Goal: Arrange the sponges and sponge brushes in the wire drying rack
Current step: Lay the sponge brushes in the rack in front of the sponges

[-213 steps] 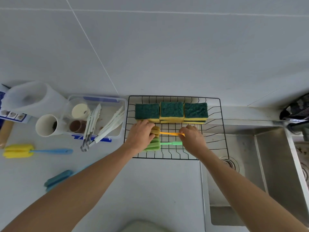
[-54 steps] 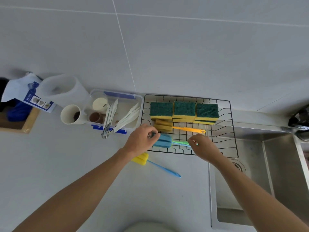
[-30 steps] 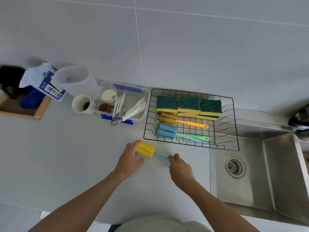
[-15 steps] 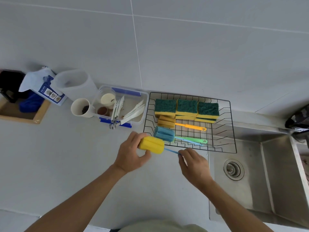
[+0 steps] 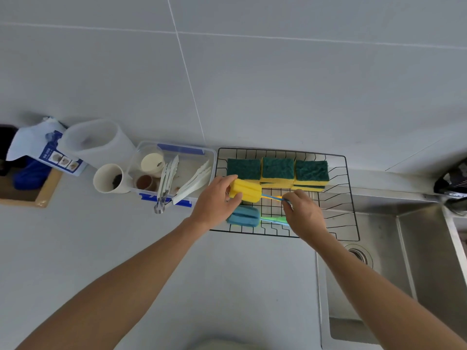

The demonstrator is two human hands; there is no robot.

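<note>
Your left hand grips the yellow sponge head of a brush w/ a blue handle; your right hand pinches that handle's far end. The brush sits over the wire rack, just in front of three green-topped sponges lined along the back. A blue sponge brush lies at the rack's front-left, w/ a green handle beside it. An orange handle prob. lies under the held brush, mostly hidden.
</note>
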